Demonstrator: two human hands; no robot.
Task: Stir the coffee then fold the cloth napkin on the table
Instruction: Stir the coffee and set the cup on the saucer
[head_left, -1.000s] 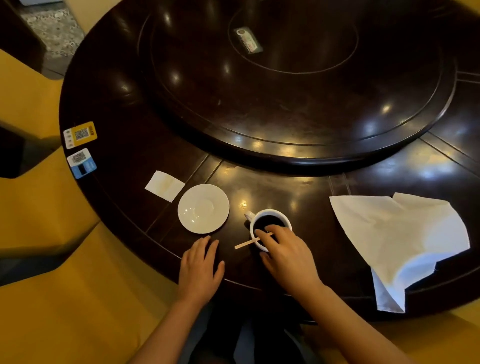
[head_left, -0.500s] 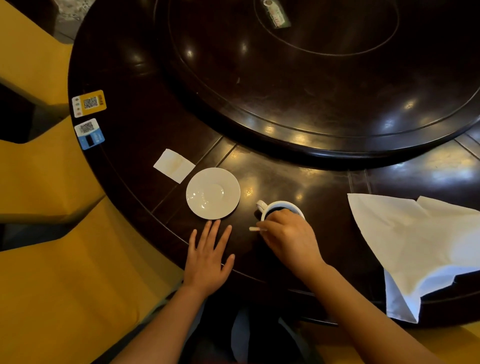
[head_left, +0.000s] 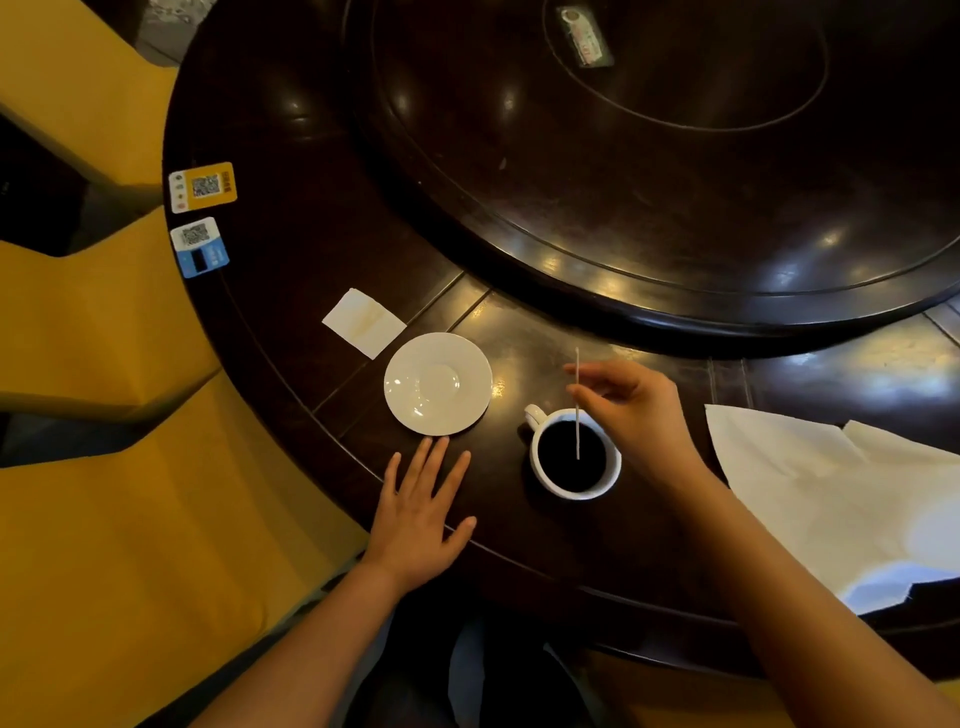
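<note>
On the near edge of the dark round worktop (head_left: 311, 223), seen from the head camera, a white cup (head_left: 575, 453) of black coffee (head_left: 566, 457) stands with its handle turned to the upper left. The right hand (head_left: 631, 410) hovers just beyond and to the right of the cup, its grip pinched together on a thin pale stir stick (head_left: 577, 405) held upright, thumb and forefinger closed around the middle of the stick while the lower end dips into the coffee. The left hand (head_left: 421, 512) lies flat, palm down, on the worktop to the left of the cup, its grip spread apart and holding nothing, the fingertips (head_left: 427, 442) reaching right up to the near rim of an empty white saucer (head_left: 438, 383); whether they touch it cannot be told. The saucer sits just left of the cup and apart from it. A small pale paper square (head_left: 363, 323) lies beside the saucer on its far left. The white cloth napkin (head_left: 831, 499) lies loose and rumpled at the right, one corner hanging over the worktop edge, well apart from the cup. Two code stickers, one yellow (head_left: 203, 186) and one blue (head_left: 200, 247), sit at the left rim. A raised turntable (head_left: 649, 182) fills the middle, with a small label (head_left: 584, 36) on it. Yellow seats (head_left: 104, 545) stand at the left.
</note>
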